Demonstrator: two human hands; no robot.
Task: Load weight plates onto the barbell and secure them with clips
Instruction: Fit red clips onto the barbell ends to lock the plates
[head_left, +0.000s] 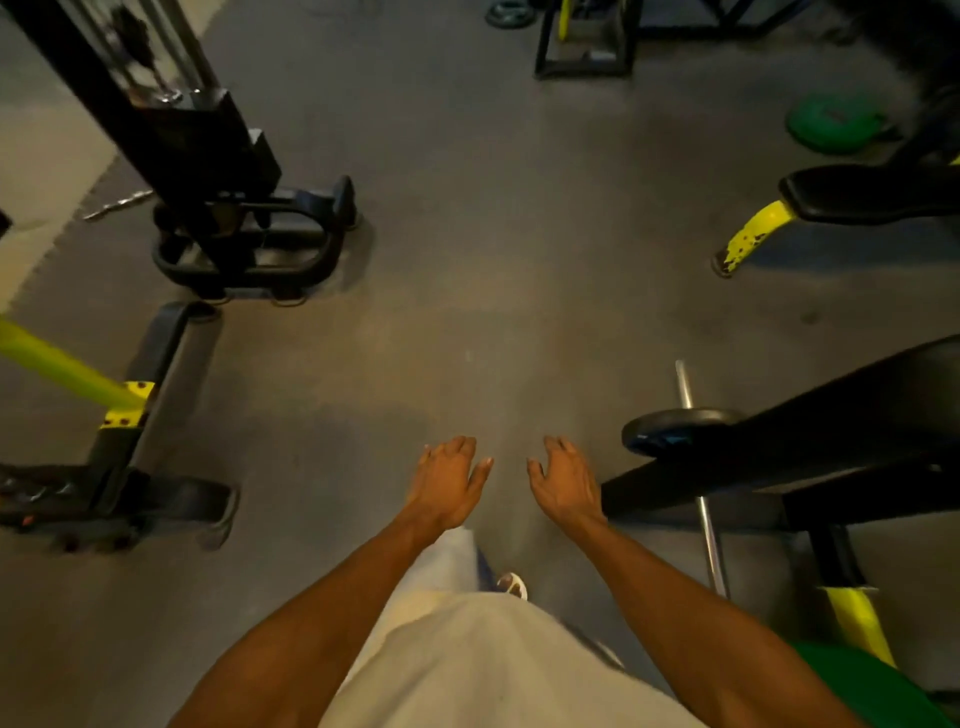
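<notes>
My left hand (448, 483) and my right hand (566, 483) are stretched out in front of me over the grey floor, fingers apart, holding nothing. To the right, a steel barbell (709, 535) lies on the floor and passes under a black bench. A dark weight plate (670, 428) sits on its far end, partly hidden by the bench, a little right of my right hand. A green plate (836, 122) lies on the floor at the far right. Another dark plate (509, 13) lies at the top edge. No clip is visible.
A black bench (841, 431) with a yellow leg juts in from the right. A second padded bench (872, 192) stands farther back. A cable machine base (244, 244) and a black-and-yellow frame (130, 405) stand on the left. A black stand (587, 47) is at the top.
</notes>
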